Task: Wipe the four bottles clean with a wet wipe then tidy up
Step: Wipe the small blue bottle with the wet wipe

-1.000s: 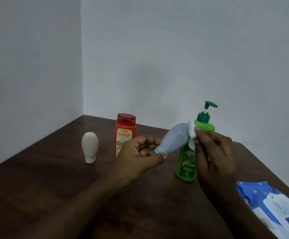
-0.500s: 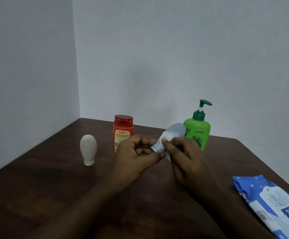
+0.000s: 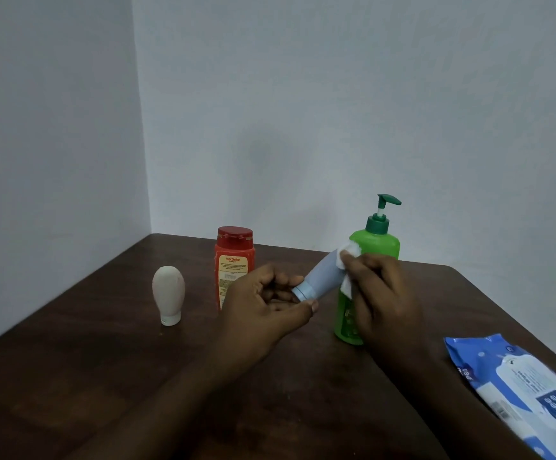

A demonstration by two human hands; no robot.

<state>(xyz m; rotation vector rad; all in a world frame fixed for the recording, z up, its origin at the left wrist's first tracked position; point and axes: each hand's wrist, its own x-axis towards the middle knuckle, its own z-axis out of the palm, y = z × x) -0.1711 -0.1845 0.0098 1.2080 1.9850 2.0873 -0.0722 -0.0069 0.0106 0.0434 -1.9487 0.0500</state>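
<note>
Right hand (image 3: 383,293) around wipe (image 3: 353,250), perhaps bottle (image 3: 323,277)

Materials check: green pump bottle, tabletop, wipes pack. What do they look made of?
Green pump bottle: probably plastic, smooth, slight sheen; even colour, moulded pump head. Table: dark wood or wood-look laminate, matte; faint grain streaks, cannot tell which. Wipes pack: thin plastic film, glossy; creases and printed surface.
</note>
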